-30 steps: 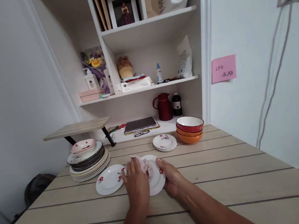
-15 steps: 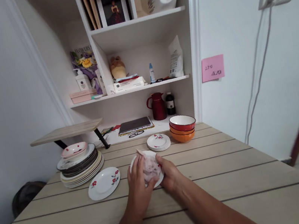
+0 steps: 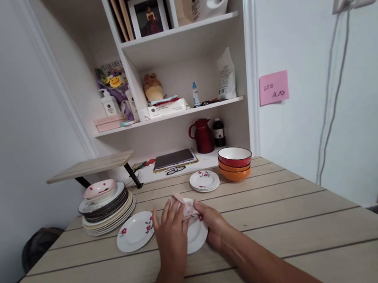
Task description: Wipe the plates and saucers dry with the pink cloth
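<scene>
Across the foreground spreads a pale wooden table with dark seams (image 3: 298,239), backed by a white, open-fronted shelving unit (image 3: 178,50). At its left stands a tall stack of round white, black and cream plates (image 3: 109,216); farther right, nested red and orange bowls (image 3: 237,172). A round white plate with red flowers (image 3: 135,233) lies flat beside the left hand (image 3: 171,233), whose fingers stretch over a cloth; whether they grip it I cannot tell. The right hand (image 3: 216,225) holds the right rim of a smaller round white plate (image 3: 197,238), near the table's middle. Smallest, the crumpled, pale pink cloth (image 3: 189,211) rests on that plate's far part.
</scene>
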`<state>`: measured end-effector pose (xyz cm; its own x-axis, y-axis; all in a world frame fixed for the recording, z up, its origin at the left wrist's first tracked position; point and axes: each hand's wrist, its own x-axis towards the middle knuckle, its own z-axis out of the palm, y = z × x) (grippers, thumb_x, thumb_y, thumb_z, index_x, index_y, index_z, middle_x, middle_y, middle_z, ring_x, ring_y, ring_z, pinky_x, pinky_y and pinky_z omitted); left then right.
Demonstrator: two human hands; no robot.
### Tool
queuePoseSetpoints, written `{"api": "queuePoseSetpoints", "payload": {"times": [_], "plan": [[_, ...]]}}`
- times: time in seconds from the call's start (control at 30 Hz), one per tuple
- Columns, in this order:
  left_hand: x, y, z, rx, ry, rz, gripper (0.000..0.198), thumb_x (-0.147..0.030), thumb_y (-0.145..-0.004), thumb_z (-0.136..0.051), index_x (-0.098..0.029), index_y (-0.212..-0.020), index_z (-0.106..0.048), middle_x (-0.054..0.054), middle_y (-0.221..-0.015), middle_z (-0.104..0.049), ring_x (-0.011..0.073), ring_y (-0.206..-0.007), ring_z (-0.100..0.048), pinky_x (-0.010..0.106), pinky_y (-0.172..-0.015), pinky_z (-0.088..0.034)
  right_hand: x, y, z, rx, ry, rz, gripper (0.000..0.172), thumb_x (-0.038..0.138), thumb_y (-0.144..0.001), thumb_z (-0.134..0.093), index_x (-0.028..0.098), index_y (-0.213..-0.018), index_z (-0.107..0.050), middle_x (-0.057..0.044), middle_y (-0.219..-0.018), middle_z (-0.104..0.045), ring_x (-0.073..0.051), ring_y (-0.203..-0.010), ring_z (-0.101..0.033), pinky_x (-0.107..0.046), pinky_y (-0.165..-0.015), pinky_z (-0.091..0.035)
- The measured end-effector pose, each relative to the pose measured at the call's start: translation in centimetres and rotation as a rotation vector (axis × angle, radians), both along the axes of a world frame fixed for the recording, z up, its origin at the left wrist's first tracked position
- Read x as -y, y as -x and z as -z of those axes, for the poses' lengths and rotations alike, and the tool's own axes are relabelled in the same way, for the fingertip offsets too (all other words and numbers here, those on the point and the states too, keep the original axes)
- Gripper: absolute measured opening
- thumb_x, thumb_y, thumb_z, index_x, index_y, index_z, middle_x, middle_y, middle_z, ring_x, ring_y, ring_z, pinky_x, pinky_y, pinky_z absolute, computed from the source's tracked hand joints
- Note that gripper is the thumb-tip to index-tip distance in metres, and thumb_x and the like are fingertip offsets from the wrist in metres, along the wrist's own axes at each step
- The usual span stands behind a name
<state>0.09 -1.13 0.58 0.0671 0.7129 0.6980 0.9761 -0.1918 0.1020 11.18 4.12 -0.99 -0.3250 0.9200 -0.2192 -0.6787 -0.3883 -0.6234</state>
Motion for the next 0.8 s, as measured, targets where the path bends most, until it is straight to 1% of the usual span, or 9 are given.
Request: {"api": "queuePoseSetpoints", "payload": {"times": [0.1,0.23,0.3,0.37,0.5,0.57,0.63,0.7,0.8], "plan": [[0.1,-0.3,-0.1,0.046,0.032,-0.070,0.021,-0.018,-0.084,-0.060,-0.022,-0.102,-0.069,0.008,-0.116,-0.070,0.0284,-0.117,-0.058,0.063,-0.111,-0.021,-1.1,-0.8,-0.1,-0.029,0.085,0.065,0.028,0.033,-0.090,-0.052,0.016,-0.112,-0.059,-0.006,-0.079,-0.075,-0.019,-0.064,-0.068,-0.034,-0.070,-0.055],[0.3,-1.2,0.2,0.021,0.103,0.120,0.023,-0.017,-0.085,-0.057,-0.023,-0.104,-0.068,0.005,-0.115,-0.071,0.0238,-0.117,-0.059,0.057,-0.114,-0.020,-2.0,-2.4,-0.4,-0.067,0.089,0.105,0.034,0.035,-0.094,-0.045,0.013,-0.117,-0.058,-0.008,-0.082,-0.075,-0.022,-0.071,-0.070,-0.038,-0.075,-0.055],[0.2,-1.6,0.5,-0.010,0.106,0.204,0.029,-0.014,-0.086,-0.054,-0.022,-0.111,-0.065,0.005,-0.122,-0.068,0.0225,-0.122,-0.055,0.054,-0.115,-0.021,-1.9,-2.3,-0.1,-0.087,0.067,0.059,0.034,0.035,-0.093,-0.048,0.012,-0.115,-0.060,-0.009,-0.084,-0.075,-0.021,-0.072,-0.071,-0.036,-0.076,-0.054],[0.1,-1.7,0.6,-0.018,0.089,0.212,0.036,-0.012,-0.086,-0.051,-0.021,-0.119,-0.061,0.006,-0.129,-0.063,0.0217,-0.126,-0.052,0.053,-0.116,-0.022,-1.4,-1.6,0.3,-0.098,0.053,-0.007,0.032,0.034,-0.090,-0.055,0.012,-0.111,-0.062,-0.008,-0.087,-0.075,-0.020,-0.072,-0.070,-0.034,-0.077,-0.054],[-0.3,-0.8,0.6,0.033,0.053,0.038,0.038,-0.012,-0.087,-0.049,-0.020,-0.123,-0.059,0.008,-0.131,-0.061,0.0227,-0.126,-0.052,0.055,-0.115,-0.020,-0.2,0.3,1.1,-0.057,0.020,-0.088,0.023,0.030,-0.086,-0.060,0.014,-0.103,-0.064,-0.006,-0.085,-0.075,-0.018,-0.070,-0.069,-0.031,-0.074,-0.054],[-0.4,-0.3,0.5,0.071,0.047,-0.085,0.033,-0.016,-0.088,-0.050,-0.019,-0.119,-0.062,0.010,-0.127,-0.063,0.0254,-0.124,-0.054,0.059,-0.114,-0.020,0.0,0.5,1.1,-0.012,0.018,-0.067,0.021,0.032,-0.086,-0.060,0.016,-0.100,-0.064,-0.005,-0.080,-0.075,-0.017,-0.065,-0.068,-0.031,-0.071,-0.054],[-0.4,-0.1,0.6,0.094,0.052,-0.143,0.029,-0.020,-0.089,-0.050,-0.019,-0.114,-0.064,0.011,-0.123,-0.066,0.0271,-0.121,-0.056,0.061,-0.112,-0.021,-0.3,0.1,0.8,0.023,0.050,-0.016,0.021,0.034,-0.087,-0.059,0.017,-0.100,-0.063,-0.004,-0.076,-0.074,-0.018,-0.062,-0.067,-0.033,-0.069,-0.054],[-0.3,-0.3,0.8,0.080,0.073,-0.087,0.028,-0.018,-0.088,-0.051,-0.020,-0.111,-0.065,0.010,-0.121,-0.067,0.0265,-0.119,-0.057,0.059,-0.112,-0.024,-0.9,-0.8,0.3,0.018,0.092,0.040,0.023,0.034,-0.090,-0.054,0.016,-0.102,-0.063,-0.004,-0.075,-0.074,-0.019,-0.063,-0.068,-0.034,-0.070,-0.055],[-0.3,-1.3,1.3,0.021,0.109,0.096,0.033,-0.013,-0.084,-0.053,-0.020,-0.114,-0.064,0.008,-0.122,-0.067,0.0242,-0.121,-0.056,0.051,-0.112,-0.031,-1.4,-2.0,-0.4,-0.023,0.118,0.040,0.030,0.036,-0.094,-0.047,0.012,-0.103,-0.063,-0.008,-0.080,-0.075,-0.021,-0.071,-0.070,-0.035,-0.073,-0.055]]}}
